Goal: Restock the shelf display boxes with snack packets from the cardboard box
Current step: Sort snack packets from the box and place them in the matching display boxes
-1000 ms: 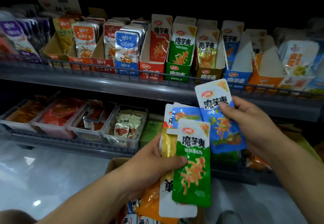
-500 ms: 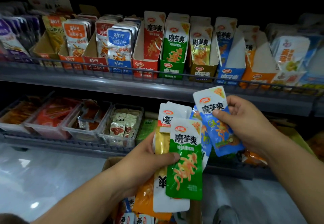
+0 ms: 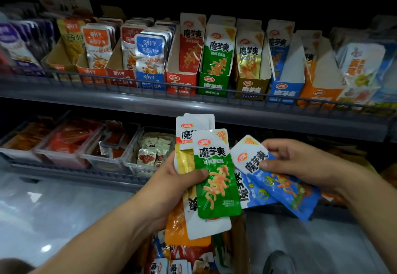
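- Two bare hands, ours, meet below the grey metal upper shelf [image 3: 150, 104].
- Our left hand [image 3: 171, 187] clamps a fanned stack, glossy green foil snack packet [image 3: 217, 179] foremost.
- Our right hand [image 3: 300, 166] pinches a tilted blue foil snack packet [image 3: 283, 187].
- Below, we see the brown cardboard box [image 3: 241, 250] holding more packets.

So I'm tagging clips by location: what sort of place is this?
Most likely a shop's snack aisle: branded display boxes of packets behind a wire-railed shelf, clear bins of loose snacks below.
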The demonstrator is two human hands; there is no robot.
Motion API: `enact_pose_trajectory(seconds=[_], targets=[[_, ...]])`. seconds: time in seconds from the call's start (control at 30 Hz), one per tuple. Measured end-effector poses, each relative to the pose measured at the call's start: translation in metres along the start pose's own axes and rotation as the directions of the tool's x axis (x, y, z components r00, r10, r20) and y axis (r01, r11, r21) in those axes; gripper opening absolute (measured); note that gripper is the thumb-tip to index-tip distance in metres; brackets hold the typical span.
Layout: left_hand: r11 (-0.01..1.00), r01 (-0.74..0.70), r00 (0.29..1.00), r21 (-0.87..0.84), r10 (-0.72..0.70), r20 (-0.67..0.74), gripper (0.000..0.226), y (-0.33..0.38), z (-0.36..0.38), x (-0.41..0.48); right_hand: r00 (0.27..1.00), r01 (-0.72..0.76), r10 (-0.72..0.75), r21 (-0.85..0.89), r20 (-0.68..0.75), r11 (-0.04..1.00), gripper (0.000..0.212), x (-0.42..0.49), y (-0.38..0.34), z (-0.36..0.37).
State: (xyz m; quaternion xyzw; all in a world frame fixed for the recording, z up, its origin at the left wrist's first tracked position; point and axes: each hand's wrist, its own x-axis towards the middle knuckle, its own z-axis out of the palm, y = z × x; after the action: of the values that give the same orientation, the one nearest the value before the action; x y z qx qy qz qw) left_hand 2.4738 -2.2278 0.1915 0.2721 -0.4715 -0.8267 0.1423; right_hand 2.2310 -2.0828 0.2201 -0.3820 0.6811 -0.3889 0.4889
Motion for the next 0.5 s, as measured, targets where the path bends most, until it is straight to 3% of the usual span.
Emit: enact_pose_trajectory(seconds=[0.1,0.2,0.3,0.5], targets=[[1.0,-0.012,1.0,-0.01,0.012,-0.006,0.045,-0.001,-0.002,0.001,0.973,-0.097,0.109,-0.07,0.202,0.993,0.043,-0.001,0.007,0.001],[0.999,-0.017,0.999,-0.047,0.016,-0.028,0.043,-0.003,-0.002,0.003,0.955,-0.114,0.119,-0.031,0.271,0.993,0.041,-0.001,0.01,0.002],[0.994,-0.04,0.993,-0.101,0.029,-0.112,0.042,-0.004,-0.004,0.006,0.985,-0.102,0.105,-0.023,0.14,0.994,0.037,-0.005,0.007,-0.01],[0.987,-0.108,0.98,-0.121,0.086,-0.179,0.04,0.001,-0.005,0.006,0.984,0.133,-0.106,0.193,-0.145,0.972,0.066,-0.01,-0.001,-0.015]])
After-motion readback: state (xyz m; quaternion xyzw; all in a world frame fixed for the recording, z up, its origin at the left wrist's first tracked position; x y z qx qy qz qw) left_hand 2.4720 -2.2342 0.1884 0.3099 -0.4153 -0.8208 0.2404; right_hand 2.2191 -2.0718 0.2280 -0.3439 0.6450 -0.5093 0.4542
